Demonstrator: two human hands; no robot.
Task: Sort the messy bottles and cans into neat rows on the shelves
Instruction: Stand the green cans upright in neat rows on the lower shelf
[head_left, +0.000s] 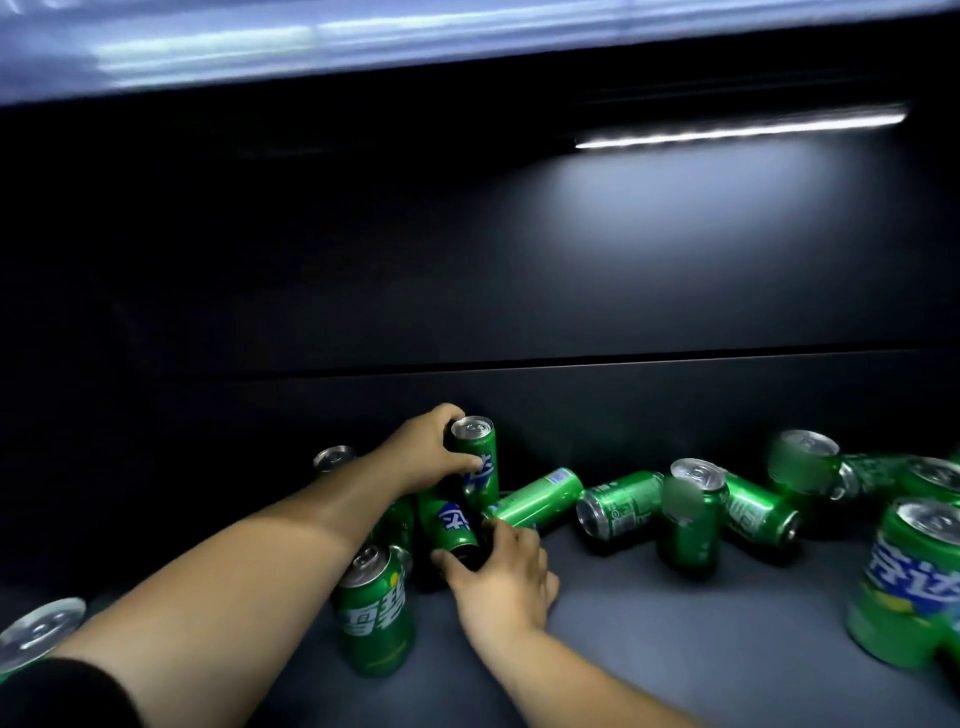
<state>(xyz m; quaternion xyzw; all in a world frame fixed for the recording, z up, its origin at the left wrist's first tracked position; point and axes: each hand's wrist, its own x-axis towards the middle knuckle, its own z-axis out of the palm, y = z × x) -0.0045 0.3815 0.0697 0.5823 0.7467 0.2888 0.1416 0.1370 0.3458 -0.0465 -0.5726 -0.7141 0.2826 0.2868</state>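
- The left hand (431, 454) reached to the back edge of the shelf (649, 623); its thumb and fingers were curled round a tall can (475, 457); that can stood straight up, right by the back wall (519, 400).
- The right hand (501, 571) was just in front of the left one; its thumb and fingers were bent round the low end of a leaning can (449, 522); the leaning can tipped against the tall can and touched it.
- A front can (374, 616) stood upright just beside the left arm, nearer the front edge; a small can top (335, 458) showed behind the arm at the back; a silver top (39, 631) peeked in at the front left corner.
- A long can (540, 496) and a short can (618, 504) lay on their sides in the middle of the shelf, to the right of the hands.
- A standing can (693, 519) was upright just beside the short can; a tipped can (758, 512) lay behind it.
- A blurry heap of cans (883, 473) sat by the right edge; a big can (909, 587) stood near the front right corner.
- A light strip (737, 127) glowed high up on the right.
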